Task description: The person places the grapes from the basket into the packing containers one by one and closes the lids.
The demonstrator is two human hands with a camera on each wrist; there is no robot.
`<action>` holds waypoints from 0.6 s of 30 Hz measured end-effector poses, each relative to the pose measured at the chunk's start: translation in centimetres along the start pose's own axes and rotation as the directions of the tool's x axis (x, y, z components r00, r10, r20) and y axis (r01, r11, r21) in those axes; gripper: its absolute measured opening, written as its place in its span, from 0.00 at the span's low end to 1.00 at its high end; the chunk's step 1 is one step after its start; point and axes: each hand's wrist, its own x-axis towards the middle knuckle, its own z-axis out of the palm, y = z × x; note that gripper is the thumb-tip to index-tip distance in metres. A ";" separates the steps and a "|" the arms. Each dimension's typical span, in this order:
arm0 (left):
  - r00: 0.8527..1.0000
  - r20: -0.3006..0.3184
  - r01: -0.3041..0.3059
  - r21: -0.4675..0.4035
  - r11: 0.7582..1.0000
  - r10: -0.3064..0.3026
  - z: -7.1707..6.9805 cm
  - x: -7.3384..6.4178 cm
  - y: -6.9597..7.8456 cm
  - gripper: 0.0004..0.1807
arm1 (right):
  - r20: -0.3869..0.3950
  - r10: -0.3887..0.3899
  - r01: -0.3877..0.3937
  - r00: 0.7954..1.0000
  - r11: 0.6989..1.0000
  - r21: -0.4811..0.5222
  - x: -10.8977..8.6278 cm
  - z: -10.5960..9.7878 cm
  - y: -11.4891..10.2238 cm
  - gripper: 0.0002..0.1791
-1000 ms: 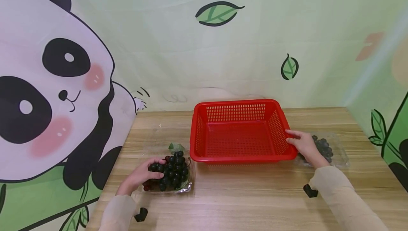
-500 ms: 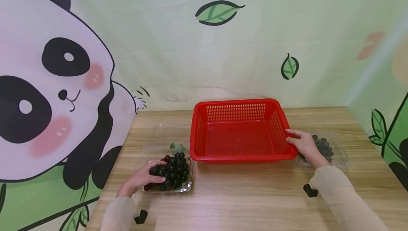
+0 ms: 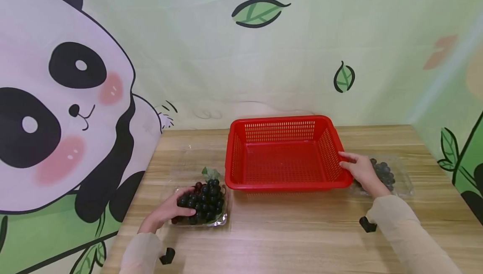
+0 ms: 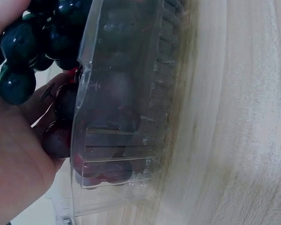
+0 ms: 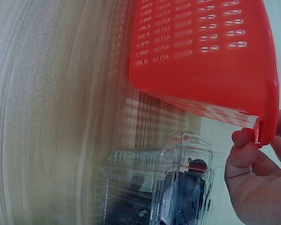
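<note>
In the head view, my left hand (image 3: 170, 207) grips a bunch of dark grapes (image 3: 205, 200) with a green leaf (image 3: 210, 174) at its top. The bunch sits in an open clear plastic clamshell box (image 3: 219, 223). Some reddish grapes (image 4: 58, 139) lie lower, near my palm in the left wrist view, partly behind the box wall (image 4: 126, 108). My right hand (image 3: 363, 173) pinches the right rim of a red slotted basket (image 3: 279, 188), thumb and fingers on either side of it. The basket stands level and holds nothing.
Just right of the basket, partly behind my right hand, lies a second clear box (image 3: 403, 181) with dark grapes (image 3: 384, 173) inside. The raised lid (image 3: 188, 156) of the left box lies toward the back. A printed fabric wall (image 3: 302, 81) closes off the table's far edge.
My left hand and the grape bunch have shifted slightly to the right, and the leaf stands a bit higher. My right hand keeps its hold on the basket, which stays put.
</note>
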 end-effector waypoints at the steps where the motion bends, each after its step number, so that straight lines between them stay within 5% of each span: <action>1: 1.000 0.004 -0.008 -0.005 1.000 0.008 -0.1 0.0 0.0 0.41 | 0.001 0.001 -0.001 1.000 1.000 0.000 0.0 0.0 0.0 0.26; 8: 0.999 0.019 -0.047 -0.106 0.993 0.049 -1.0 -0.7 0.6 0.39 | -0.008 -0.001 0.001 1.000 1.000 -0.010 -0.1 0.0 -0.1 0.26; 13: 0.992 -0.097 -0.088 -0.129 0.988 0.076 -1.1 -0.8 2.1 0.34 | -0.023 0.016 -0.016 1.000 1.000 0.003 -0.1 0.1 -0.2 0.26; 18: 0.978 -0.171 -0.125 -0.022 0.992 0.119 -0.2 -0.8 4.2 0.35 | 0.001 0.002 -0.002 1.000 1.000 0.006 -0.3 0.1 -0.3 0.27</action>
